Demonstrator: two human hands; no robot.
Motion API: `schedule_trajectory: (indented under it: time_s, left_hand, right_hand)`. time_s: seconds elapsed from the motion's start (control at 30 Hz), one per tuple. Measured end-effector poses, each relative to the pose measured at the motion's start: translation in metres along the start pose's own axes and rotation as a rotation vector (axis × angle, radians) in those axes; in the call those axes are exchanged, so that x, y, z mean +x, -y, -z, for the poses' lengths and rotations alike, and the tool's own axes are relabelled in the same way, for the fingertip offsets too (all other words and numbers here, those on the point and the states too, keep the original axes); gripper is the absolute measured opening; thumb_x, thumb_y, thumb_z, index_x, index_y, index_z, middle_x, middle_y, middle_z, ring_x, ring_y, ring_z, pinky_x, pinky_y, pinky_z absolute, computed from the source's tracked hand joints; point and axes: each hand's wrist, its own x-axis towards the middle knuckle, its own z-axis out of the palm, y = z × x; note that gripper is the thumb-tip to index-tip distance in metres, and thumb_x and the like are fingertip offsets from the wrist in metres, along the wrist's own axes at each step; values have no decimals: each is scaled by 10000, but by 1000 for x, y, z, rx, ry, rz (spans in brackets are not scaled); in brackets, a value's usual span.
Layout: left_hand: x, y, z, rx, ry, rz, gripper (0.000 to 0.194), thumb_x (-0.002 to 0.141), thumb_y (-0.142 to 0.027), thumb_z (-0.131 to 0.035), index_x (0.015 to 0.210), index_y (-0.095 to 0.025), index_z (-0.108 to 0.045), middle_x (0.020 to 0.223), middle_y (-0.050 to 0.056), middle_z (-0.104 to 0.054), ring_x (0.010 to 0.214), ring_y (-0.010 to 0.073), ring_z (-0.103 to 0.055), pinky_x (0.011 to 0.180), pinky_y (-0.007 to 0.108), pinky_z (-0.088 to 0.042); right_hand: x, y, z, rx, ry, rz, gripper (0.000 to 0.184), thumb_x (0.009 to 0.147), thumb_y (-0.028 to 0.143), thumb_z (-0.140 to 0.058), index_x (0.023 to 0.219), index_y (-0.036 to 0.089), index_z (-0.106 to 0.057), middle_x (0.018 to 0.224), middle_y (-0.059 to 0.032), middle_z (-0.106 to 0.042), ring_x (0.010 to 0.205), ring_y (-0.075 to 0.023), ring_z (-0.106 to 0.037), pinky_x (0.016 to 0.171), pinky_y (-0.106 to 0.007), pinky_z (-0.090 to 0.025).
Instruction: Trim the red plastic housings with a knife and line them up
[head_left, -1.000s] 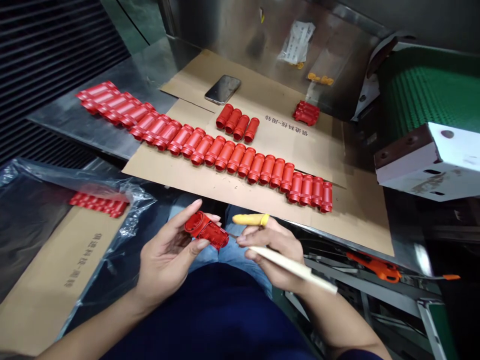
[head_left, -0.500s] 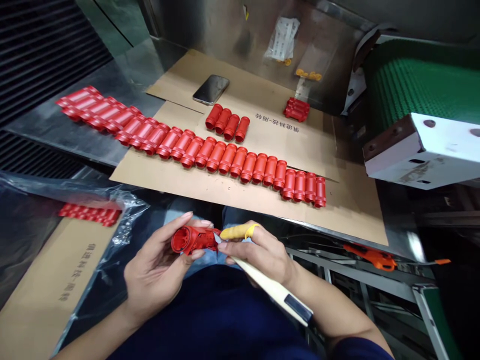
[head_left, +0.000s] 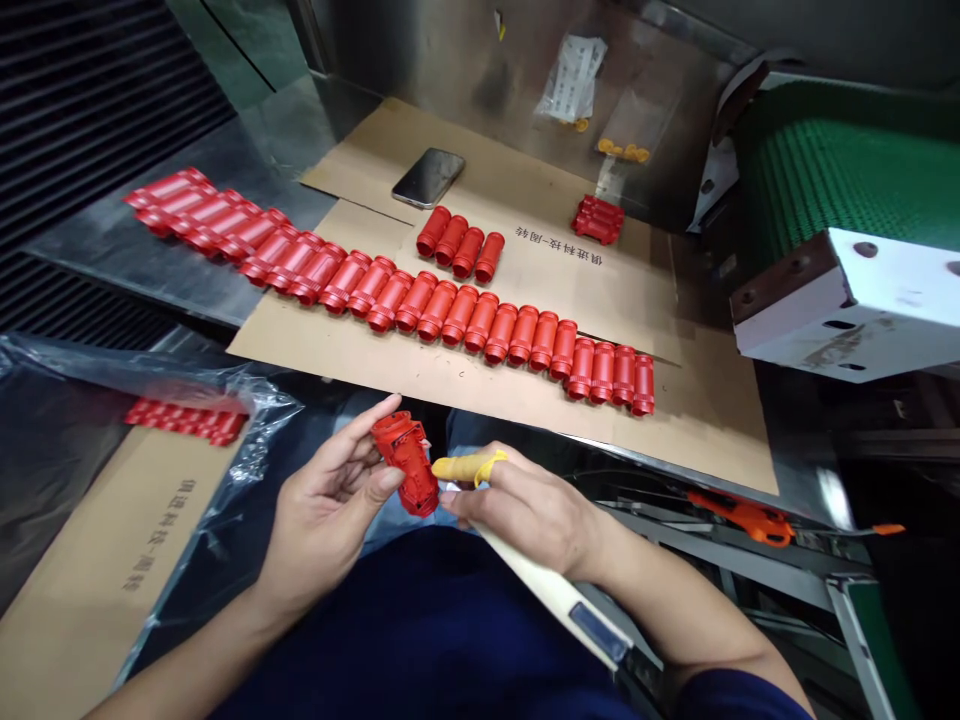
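Observation:
My left hand is closed around a hollow red plastic cylinder, its ribbed, open-sided face turned up and its long side tilted toward my right hand. My right hand grips a cream-handled knife with a dark slot near its rear end. A yellow finger cot covers the index finger, which rests by the cylinder's right side. The blade is mostly hidden between fingers and part. Beyond both hands, a long row of similar red cylinders lies on a cardboard sheet.
Several more red cylinders and a phone lie behind the row. A red part sits farther right. A green conveyor belt with a white metal frame stands at right, an orange tool below. A plastic-lined box holds red parts at left.
The red cylinder has been turned in my left hand, from lying sideways with its open end showing to a steeper tilt. The knife stays in my right hand, close to the part.

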Motion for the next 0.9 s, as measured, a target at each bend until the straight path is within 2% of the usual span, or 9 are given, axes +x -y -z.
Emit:
schedule_trajectory:
  time_s: [0.07, 0.13, 0.23, 0.3, 0.37, 0.5, 0.57, 0.73, 0.9]
  left_hand:
    - [0, -1, 0, -4, -10, -16, 663, 1002, -234, -902, 1634, -279, -709, 1300, 123, -896, 1142, 289, -894, 998, 318, -729]
    - [0, -3, -1, -19, -14, -23, 664, 1001, -215, -898, 1634, -279, -710, 1309, 122, -895, 1151, 289, -892, 1002, 319, -729]
    - [0, -4, 0, -46, -21, -26, 650, 997, -192, -897, 1618, -272, -723, 1299, 119, -897, 1142, 282, -892, 1013, 330, -728]
    - [0, -4, 0, -65, -29, -13, 649, 989, -189, -904, 1609, -265, -730, 1291, 121, -897, 1127, 277, -892, 1014, 337, -728]
    - [0, -4, 0, -107, -33, 45, 655, 996, -207, -901, 1622, -267, -716, 1306, 128, -889, 1131, 286, -886, 1013, 366, -731]
    - [2, -7, -3, -280, -47, 233, 615, 1022, -289, -885, 1613, -262, -718, 1274, 142, -883, 1161, 329, -870, 994, 428, -735]
    - [5, -9, -5, -360, -53, 296, 603, 1009, -319, -900, 1586, -246, -740, 1238, 151, -883, 1123, 340, -877, 958, 433, -742]
    - [12, -11, -12, -430, -29, 358, 571, 1011, -330, -898, 1557, -233, -760, 1237, 171, -877, 1014, 327, -895, 866, 406, -752]
    - [11, -8, -17, -260, -11, 170, 603, 983, -228, -922, 1559, -265, -747, 1282, 132, -884, 1090, 298, -894, 974, 387, -743]
  right_hand:
    - [-4, 0, -1, 248, -118, -102, 126, 1172, 212, -662, 1267, 175, -737, 1185, -110, -842, 1041, -196, -827, 901, -332, -736]
    - [-7, 1, 1, 523, -198, -244, 124, 1172, 286, -694, 1222, 182, -740, 1137, -111, -866, 973, -190, -859, 841, -321, -736]
    - [-10, 0, 7, 920, -159, -371, 380, 1172, 546, -662, 1074, 180, -679, 891, -88, -856, 657, -163, -821, 621, -273, -682]
    - [-12, -2, 12, 1090, -124, -311, 544, 1159, 713, -563, 958, 209, -604, 719, -44, -793, 490, -143, -733, 536, -262, -636]
    - [-13, -2, 15, 1040, -164, -292, 535, 1161, 700, -572, 943, 214, -619, 717, -40, -780, 504, -145, -733, 557, -276, -640]
    - [-16, 4, 16, 483, -359, -427, 103, 1128, 235, -733, 1210, 204, -785, 966, -100, -852, 877, -217, -829, 812, -385, -702]
    - [-19, 8, 13, 382, -405, -447, 196, 1100, 135, -717, 1257, 222, -795, 979, -92, -856, 912, -228, -818, 843, -406, -702]
    - [-25, 6, 5, 391, -466, -488, 218, 1093, 116, -720, 1250, 240, -808, 990, -77, -862, 903, -222, -823, 795, -366, -707]
    - [-20, 3, 0, 297, -441, -284, 259, 1088, 151, -772, 1335, 215, -820, 1234, -139, -865, 1126, -260, -849, 938, -390, -745]
